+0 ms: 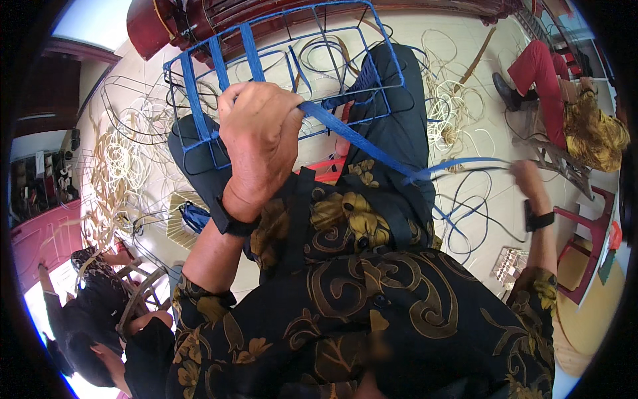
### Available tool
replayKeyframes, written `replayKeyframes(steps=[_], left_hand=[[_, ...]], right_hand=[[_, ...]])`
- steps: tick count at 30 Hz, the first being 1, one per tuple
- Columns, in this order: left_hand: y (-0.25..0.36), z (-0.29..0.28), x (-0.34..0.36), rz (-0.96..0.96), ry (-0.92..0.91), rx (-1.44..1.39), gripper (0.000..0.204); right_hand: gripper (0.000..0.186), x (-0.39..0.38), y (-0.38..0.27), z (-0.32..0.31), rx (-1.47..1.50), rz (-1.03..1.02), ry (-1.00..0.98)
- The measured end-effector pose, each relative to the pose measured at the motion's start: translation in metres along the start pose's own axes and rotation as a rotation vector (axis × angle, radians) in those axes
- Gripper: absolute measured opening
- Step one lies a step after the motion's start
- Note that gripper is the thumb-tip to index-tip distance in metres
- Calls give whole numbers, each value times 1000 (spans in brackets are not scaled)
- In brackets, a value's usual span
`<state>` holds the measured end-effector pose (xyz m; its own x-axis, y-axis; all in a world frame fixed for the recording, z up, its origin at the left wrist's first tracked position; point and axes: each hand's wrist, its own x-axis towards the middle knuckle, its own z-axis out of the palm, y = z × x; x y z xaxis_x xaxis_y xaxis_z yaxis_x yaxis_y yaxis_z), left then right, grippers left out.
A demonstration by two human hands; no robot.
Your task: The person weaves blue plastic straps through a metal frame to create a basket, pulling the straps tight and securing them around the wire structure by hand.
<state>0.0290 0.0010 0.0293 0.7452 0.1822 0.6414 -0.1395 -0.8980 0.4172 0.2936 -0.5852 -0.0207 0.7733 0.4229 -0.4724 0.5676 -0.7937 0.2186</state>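
A wire basket frame (399, 66) with blue-wrapped rods and several upright blue bands (252, 53) rests across my legs. My left hand (259, 126) is closed on the near middle of the frame and the blue strip woven there, its fingertips partly hidden. From that hand the blue strip (359, 139) runs down and rightward to my right hand (528, 179), which grips it out at the right side. More of the strip loops below, over the floor.
Pale and tan strands (126, 159) lie in piles on the tiled floor. A dark red wooden piece (149, 30) is behind the frame. A co-worker (93, 326) sits at lower left, another (538, 93) at right. A red stool (585, 253) stands at right.
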Motion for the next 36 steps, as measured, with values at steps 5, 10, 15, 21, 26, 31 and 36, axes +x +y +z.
replayKeyframes(steps=[5, 10, 15, 21, 26, 31, 36], left_hand=[[6, -2, 0, -80, -26, -25, 6], [3, -1, 0, -126, -45, -38, 4], [0, -4, 2, -151, -35, -47, 3], [-1, -2, 1, -126, -55, -28, 5], [-5, -11, -2, -42, -29, -101, 25], [-8, -25, -17, -41, -2, 84, 31], [-12, -17, -23, -18, 56, 131, 23]], right_hand=[[40, -18, -71, -120, -84, 198, 284], [45, 11, -279, -203, 1044, -571, 311], [52, 12, -392, -241, 959, -793, 130], [21, 33, -401, -249, 400, -935, 784], [17, 34, -398, -255, 215, -970, 834], [8, 29, -395, -230, 294, -1042, 1006], [13, 31, -398, -212, 354, -1055, 1133]])
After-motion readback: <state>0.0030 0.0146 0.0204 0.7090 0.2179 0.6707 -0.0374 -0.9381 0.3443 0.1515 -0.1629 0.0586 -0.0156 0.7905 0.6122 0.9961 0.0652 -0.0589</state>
